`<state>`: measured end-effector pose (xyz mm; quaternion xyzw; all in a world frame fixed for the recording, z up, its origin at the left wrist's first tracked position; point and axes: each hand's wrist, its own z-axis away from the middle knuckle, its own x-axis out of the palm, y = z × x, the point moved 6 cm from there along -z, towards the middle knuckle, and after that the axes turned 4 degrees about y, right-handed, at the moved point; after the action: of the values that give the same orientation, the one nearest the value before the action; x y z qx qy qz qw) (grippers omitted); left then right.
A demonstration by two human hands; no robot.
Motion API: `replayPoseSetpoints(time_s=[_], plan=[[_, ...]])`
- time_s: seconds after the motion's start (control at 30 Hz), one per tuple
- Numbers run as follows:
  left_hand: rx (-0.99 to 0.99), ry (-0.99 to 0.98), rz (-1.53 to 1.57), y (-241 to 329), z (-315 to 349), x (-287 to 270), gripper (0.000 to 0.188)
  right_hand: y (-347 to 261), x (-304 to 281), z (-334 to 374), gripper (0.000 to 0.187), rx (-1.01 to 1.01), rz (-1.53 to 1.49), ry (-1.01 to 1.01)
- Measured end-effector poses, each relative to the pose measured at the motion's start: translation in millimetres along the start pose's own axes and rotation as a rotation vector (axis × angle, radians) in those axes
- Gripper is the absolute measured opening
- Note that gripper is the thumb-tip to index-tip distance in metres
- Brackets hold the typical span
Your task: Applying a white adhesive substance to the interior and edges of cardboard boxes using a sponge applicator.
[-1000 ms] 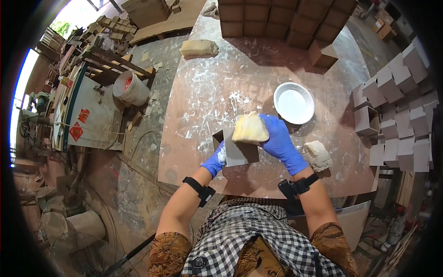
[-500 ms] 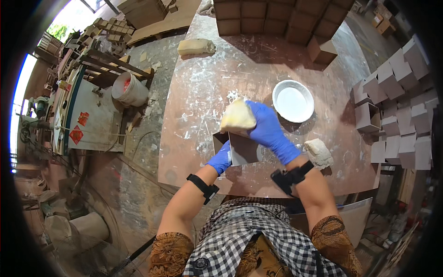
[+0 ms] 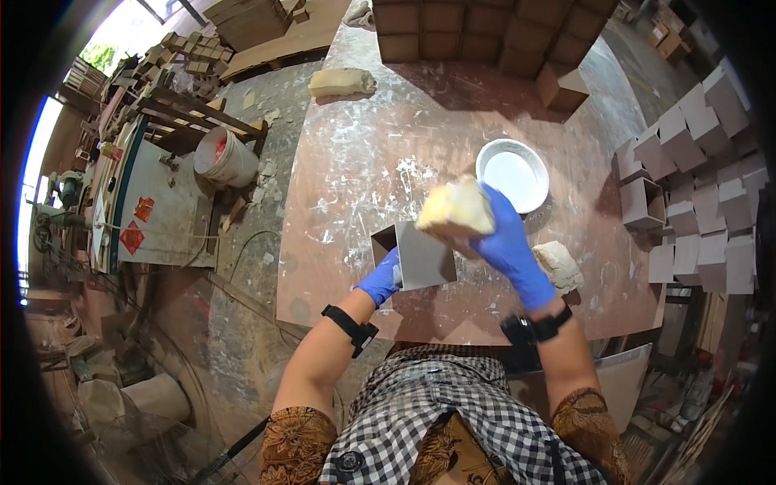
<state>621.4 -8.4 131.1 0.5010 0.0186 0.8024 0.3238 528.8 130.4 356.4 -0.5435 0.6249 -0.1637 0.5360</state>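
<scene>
A grey-brown open-ended box [image 3: 428, 256] is held over the near part of the table by my left hand [image 3: 380, 280], whose gloved fingers reach around its left side and partly into the opening. My right hand [image 3: 508, 246], in a blue glove, grips a yellowish-white sponge-like block [image 3: 457, 208] above and to the right of the box, apart from it. Beyond that hand stands a round white bowl [image 3: 512, 176] with white contents. A second pale, crumpled block [image 3: 558, 267] lies on the table to the right.
The large reddish-brown table [image 3: 347, 162] is smeared with white. Stacked boxes [image 3: 477, 36] fill its far end, and a single box [image 3: 562, 87] stands before them. A yellowish roll [image 3: 343, 82] lies far left. More grey boxes [image 3: 683, 133] are piled right; a white bucket [image 3: 227, 156] stands left.
My right hand has moved right with the sponge-like block, away from the box's top edge. The box, still in my left hand, has barely shifted.
</scene>
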Motion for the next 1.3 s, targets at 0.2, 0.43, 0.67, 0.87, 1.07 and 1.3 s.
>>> replayPoseSetpoints(time_s=[0.2,0.43,0.67,0.87,1.07,1.3], plan=[[0.077,-0.009,-0.032,5,-2,10,0.033,-9,34,15,0.057,-0.270,0.195,-0.172],[0.117,0.116,-0.463,14,22,16,0.032,-19,-7,116,0.059,-0.131,-0.080,-0.490],[-0.043,0.078,-0.531,34,27,26,0.035,-30,-18,65,0.069,-0.271,0.219,-0.109],[0.082,0.136,-0.509,30,20,53,0.032,47,14,25,0.061,-0.008,0.182,-0.103],[0.092,0.032,-0.416,9,4,16,0.032,12,9,94,0.054,-0.129,0.096,-0.372],[0.022,0.060,-0.298,5,7,32,0.036,5,-24,20,0.068,0.060,-0.032,-0.014]])
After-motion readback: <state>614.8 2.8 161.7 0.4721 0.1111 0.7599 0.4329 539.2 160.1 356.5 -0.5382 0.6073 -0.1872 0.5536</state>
